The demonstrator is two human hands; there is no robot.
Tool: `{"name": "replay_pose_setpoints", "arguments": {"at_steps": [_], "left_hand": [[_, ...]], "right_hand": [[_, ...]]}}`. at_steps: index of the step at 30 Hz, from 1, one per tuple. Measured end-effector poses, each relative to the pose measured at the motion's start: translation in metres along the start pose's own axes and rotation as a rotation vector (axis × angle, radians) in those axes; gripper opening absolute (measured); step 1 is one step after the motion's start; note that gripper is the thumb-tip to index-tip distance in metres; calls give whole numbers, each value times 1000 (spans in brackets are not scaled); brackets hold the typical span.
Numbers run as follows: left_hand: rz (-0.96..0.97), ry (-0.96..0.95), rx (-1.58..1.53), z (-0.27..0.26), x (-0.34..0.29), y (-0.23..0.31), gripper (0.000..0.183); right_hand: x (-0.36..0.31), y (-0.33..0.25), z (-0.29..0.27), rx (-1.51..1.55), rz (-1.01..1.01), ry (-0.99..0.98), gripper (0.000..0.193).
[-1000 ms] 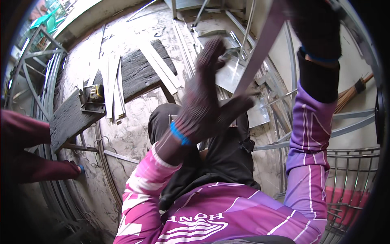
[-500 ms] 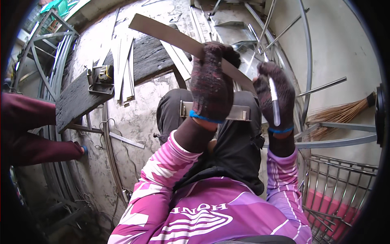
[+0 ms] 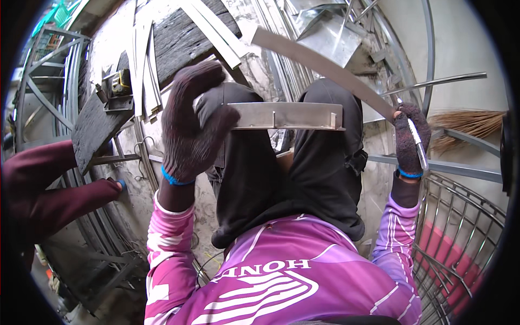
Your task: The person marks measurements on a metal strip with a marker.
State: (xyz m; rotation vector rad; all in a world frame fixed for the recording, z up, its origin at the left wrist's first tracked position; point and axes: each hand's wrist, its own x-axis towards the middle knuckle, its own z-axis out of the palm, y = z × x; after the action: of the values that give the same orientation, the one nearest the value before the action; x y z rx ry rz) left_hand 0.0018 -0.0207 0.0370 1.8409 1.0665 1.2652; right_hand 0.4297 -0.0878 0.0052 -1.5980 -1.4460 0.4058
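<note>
A flat, slightly curved metal strip (image 3: 319,65) slants up and to the left from my gloved right hand (image 3: 413,135), which is closed on its lower end. The same hand also holds a white pen (image 3: 416,140), lying along the glove. Across my knees rests a short metal channel piece (image 3: 303,115) with small upright tabs. My left hand (image 3: 194,122), in a dark knitted glove, is open beside the channel's left end, thumb and fingers apart. Its thumb overlaps that end; whether it touches cannot be told.
A dark wooden plank (image 3: 179,46) carries pale strips (image 3: 142,70) and a tape measure (image 3: 120,84). Another person's leg (image 3: 70,200) is at left. Steel frames (image 3: 51,89) stand behind it. At right are a straw broom (image 3: 468,122), a metal bar (image 3: 444,81) and a wire cart (image 3: 460,238).
My left hand has let go of the metal strip and moved left and down, opening. My right hand has carried the strip and pen to the right. The view has shifted.
</note>
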Motion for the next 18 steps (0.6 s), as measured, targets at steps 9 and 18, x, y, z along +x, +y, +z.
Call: {"name": "replay_pose_setpoints", "arguments": {"at_steps": [9, 18], "left_hand": [[124, -282, 573, 18, -9, -28, 111], [174, -202, 588, 23, -10, -37, 62]], "right_hand": [[7, -8, 18, -249, -203, -245, 12], [16, -5, 20, -205, -390, -297, 19]]}}
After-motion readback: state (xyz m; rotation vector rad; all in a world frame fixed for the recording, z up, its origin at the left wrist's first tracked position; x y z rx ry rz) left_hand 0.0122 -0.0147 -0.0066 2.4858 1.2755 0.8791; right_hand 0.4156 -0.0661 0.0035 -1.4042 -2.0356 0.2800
